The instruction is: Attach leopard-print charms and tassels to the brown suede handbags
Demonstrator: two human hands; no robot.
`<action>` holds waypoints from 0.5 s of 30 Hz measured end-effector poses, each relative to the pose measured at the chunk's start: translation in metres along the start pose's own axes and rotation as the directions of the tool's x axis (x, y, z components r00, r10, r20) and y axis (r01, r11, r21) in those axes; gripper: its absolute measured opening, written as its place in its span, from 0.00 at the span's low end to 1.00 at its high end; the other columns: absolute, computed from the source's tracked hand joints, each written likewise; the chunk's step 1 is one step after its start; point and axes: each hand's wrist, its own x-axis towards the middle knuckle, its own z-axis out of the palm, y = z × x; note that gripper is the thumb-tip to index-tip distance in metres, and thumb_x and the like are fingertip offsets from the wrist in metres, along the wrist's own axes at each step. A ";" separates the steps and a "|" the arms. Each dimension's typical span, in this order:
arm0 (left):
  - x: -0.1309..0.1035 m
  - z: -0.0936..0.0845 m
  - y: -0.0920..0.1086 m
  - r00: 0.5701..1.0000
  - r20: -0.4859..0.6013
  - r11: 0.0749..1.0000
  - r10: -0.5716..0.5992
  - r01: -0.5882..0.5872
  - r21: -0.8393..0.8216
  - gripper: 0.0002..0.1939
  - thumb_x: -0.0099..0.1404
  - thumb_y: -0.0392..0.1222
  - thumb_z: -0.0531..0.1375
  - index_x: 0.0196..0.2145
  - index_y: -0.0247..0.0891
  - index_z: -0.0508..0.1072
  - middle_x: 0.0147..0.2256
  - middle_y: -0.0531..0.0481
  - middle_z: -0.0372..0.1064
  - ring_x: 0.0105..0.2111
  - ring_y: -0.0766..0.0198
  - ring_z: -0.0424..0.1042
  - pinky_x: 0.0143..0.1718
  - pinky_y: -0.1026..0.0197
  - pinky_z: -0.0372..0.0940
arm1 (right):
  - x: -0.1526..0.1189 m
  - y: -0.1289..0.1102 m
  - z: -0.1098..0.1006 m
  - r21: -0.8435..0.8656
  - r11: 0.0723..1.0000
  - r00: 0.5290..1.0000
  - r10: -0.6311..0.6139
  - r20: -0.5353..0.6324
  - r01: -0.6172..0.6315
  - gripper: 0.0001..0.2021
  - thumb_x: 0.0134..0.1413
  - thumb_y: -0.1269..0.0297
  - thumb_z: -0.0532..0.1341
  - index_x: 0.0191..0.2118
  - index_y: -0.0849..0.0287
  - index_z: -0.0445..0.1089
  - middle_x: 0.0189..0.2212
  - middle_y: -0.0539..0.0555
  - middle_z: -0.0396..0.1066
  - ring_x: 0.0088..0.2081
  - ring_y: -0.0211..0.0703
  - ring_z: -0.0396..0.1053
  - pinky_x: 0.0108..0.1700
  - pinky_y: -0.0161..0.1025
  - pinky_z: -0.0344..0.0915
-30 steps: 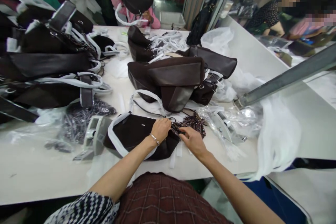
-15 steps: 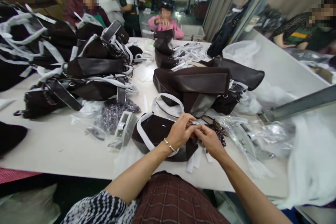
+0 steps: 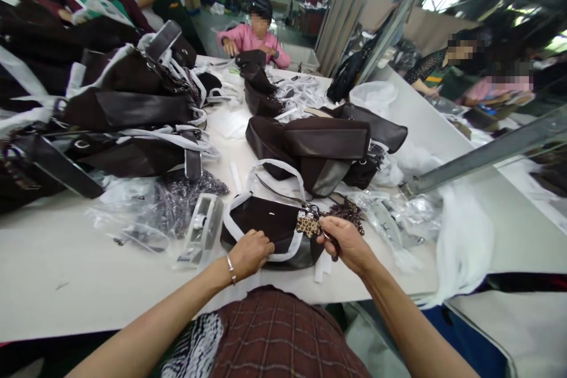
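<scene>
A dark brown handbag point(image 3: 266, 212) lies on the table in front of me, its handle point(image 3: 290, 251) wrapped in white padding. My left hand point(image 3: 251, 253) is at the bag's near edge, its fingers curled over the wrapped handle where it passes beneath them. In a pinch, my right hand point(image 3: 348, 242) holds a leopard-print charm point(image 3: 309, 224) by its right end, above the bag's right side. A dark strap-like piece shows below those fingers; its exact form is unclear. Just behind the right hand lies a bunch of dark beaded strands point(image 3: 348, 212).
A tape dispenser point(image 3: 201, 230) stands left of the bag beside plastic-wrapped dark items point(image 3: 190, 195). More brown bags point(image 3: 328, 136) lie beyond, and a pile point(image 3: 133, 106) fills the left. Clear plastic point(image 3: 398, 230) and a metal bar point(image 3: 478, 153) are on the right. Several people work around.
My left hand has come away from my right hand, moving left to the bag's near edge. The leopard-print charm now shows at my right fingers. The view has turned rightward.
</scene>
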 end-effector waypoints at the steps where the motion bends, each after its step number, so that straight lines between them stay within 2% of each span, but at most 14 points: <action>1: 0.002 -0.015 -0.006 1.000 -0.004 0.997 -0.006 0.006 -0.075 0.05 0.60 0.35 0.58 0.34 0.39 0.73 0.34 0.48 0.73 0.38 0.58 0.71 0.42 0.59 0.62 | -0.002 0.003 0.004 0.038 0.999 1.000 0.022 0.004 -0.022 0.18 0.51 0.49 0.65 0.30 0.61 0.68 0.22 0.52 0.73 0.15 0.29 0.58 0.15 0.28 0.49; 3: 0.017 -0.058 -0.022 0.997 -0.064 0.959 -0.039 0.019 -0.282 0.07 0.62 0.38 0.56 0.37 0.41 0.73 0.32 0.52 0.73 0.32 0.62 0.71 0.37 0.63 0.63 | -0.005 0.009 0.015 0.095 0.995 0.999 0.044 0.000 -0.044 0.18 0.50 0.50 0.66 0.31 0.62 0.68 0.26 0.54 0.75 0.18 0.31 0.63 0.17 0.28 0.55; 4: 0.028 -0.083 -0.033 0.982 -0.166 0.937 -0.091 0.027 -0.349 0.08 0.63 0.39 0.55 0.39 0.40 0.72 0.31 0.53 0.73 0.33 0.62 0.71 0.38 0.62 0.64 | -0.006 0.011 0.020 0.118 0.992 0.999 0.051 -0.009 -0.049 0.18 0.48 0.50 0.67 0.31 0.62 0.69 0.26 0.54 0.75 0.19 0.31 0.63 0.17 0.27 0.55; 5: 0.042 -0.108 -0.045 0.931 -0.321 0.926 -0.176 0.045 -0.375 0.10 0.63 0.40 0.55 0.41 0.40 0.72 0.33 0.52 0.73 0.35 0.61 0.71 0.40 0.61 0.64 | -0.006 0.014 0.026 0.137 0.989 0.998 0.060 -0.024 -0.056 0.18 0.47 0.51 0.68 0.31 0.62 0.69 0.27 0.54 0.75 0.19 0.31 0.63 0.16 0.27 0.54; 6: 0.055 -0.131 -0.056 0.837 -0.484 0.926 -0.255 0.066 -0.373 0.12 0.62 0.39 0.56 0.44 0.39 0.72 0.37 0.49 0.73 0.39 0.59 0.71 0.44 0.59 0.64 | -0.006 0.016 0.031 0.157 0.986 0.997 0.069 -0.042 -0.062 0.18 0.45 0.52 0.70 0.31 0.62 0.69 0.27 0.54 0.74 0.19 0.30 0.62 0.16 0.26 0.52; 7: 0.068 -0.149 -0.066 0.717 -0.621 0.932 -0.316 0.113 -0.344 0.15 0.61 0.37 0.57 0.46 0.38 0.71 0.43 0.46 0.72 0.44 0.56 0.70 0.48 0.56 0.63 | -0.006 0.018 0.036 0.181 0.981 0.995 0.081 -0.063 -0.068 0.18 0.43 0.53 0.71 0.31 0.62 0.69 0.27 0.53 0.74 0.18 0.29 0.62 0.15 0.26 0.51; 8: 0.078 -0.163 -0.074 0.615 -0.713 0.938 -0.336 0.149 -0.313 0.20 0.58 0.36 0.59 0.49 0.37 0.69 0.48 0.43 0.69 0.50 0.53 0.67 0.52 0.53 0.60 | -0.005 0.019 0.041 0.209 0.975 0.992 0.092 -0.088 -0.072 0.18 0.42 0.54 0.72 0.31 0.62 0.70 0.26 0.52 0.73 0.18 0.29 0.61 0.15 0.26 0.51; 9: 0.086 -0.170 -0.078 0.555 -0.763 0.942 -0.332 0.157 -0.295 0.23 0.56 0.35 0.61 0.51 0.37 0.68 0.52 0.41 0.66 0.53 0.51 0.64 0.54 0.51 0.58 | -0.005 0.021 0.046 0.237 0.969 0.988 0.102 -0.115 -0.072 0.17 0.41 0.55 0.72 0.32 0.62 0.70 0.26 0.52 0.73 0.19 0.29 0.61 0.16 0.26 0.51; 10: 0.089 -0.171 -0.079 0.538 -0.777 0.944 -0.327 0.143 -0.297 0.23 0.56 0.35 0.61 0.51 0.36 0.68 0.53 0.40 0.66 0.54 0.51 0.63 0.55 0.51 0.58 | -0.005 0.022 0.050 0.266 0.961 0.984 0.111 -0.141 -0.070 0.17 0.40 0.57 0.73 0.32 0.62 0.70 0.26 0.51 0.72 0.19 0.30 0.63 0.16 0.27 0.53; 11: 0.089 -0.166 -0.076 0.579 -0.749 0.940 -0.322 0.099 -0.327 0.21 0.57 0.36 0.61 0.49 0.36 0.69 0.51 0.40 0.67 0.52 0.51 0.65 0.54 0.51 0.59 | -0.005 0.023 0.054 0.297 0.953 0.979 0.117 -0.167 -0.063 0.18 0.39 0.58 0.73 0.33 0.61 0.71 0.26 0.51 0.72 0.21 0.31 0.65 0.18 0.27 0.57; 12: 0.085 -0.155 -0.070 0.666 -0.679 0.923 -0.309 0.036 -0.384 0.16 0.59 0.37 0.60 0.46 0.36 0.71 0.46 0.42 0.70 0.48 0.53 0.68 0.51 0.52 0.61 | -0.005 0.024 0.058 0.330 0.943 0.975 0.120 -0.189 -0.052 0.18 0.38 0.59 0.74 0.35 0.61 0.71 0.27 0.51 0.73 0.23 0.34 0.68 0.20 0.29 0.61; 14: 0.067 -0.123 -0.053 0.867 -0.439 0.819 -0.234 -0.067 -0.569 0.09 0.63 0.42 0.56 0.39 0.36 0.73 0.36 0.47 0.73 0.38 0.58 0.71 0.45 0.55 0.65 | -0.004 0.026 0.067 0.392 0.920 0.970 0.109 -0.217 -0.015 0.20 0.36 0.61 0.75 0.37 0.60 0.70 0.32 0.52 0.74 0.30 0.40 0.74 0.29 0.35 0.70; 15: 0.057 -0.105 -0.043 0.938 -0.305 0.742 -0.164 -0.086 -0.664 0.09 0.64 0.43 0.56 0.37 0.36 0.73 0.34 0.47 0.73 0.36 0.60 0.71 0.43 0.55 0.66 | -0.004 0.026 0.072 0.416 0.909 0.970 0.094 -0.223 0.007 0.21 0.36 0.62 0.75 0.39 0.59 0.70 0.34 0.53 0.75 0.33 0.43 0.75 0.35 0.38 0.71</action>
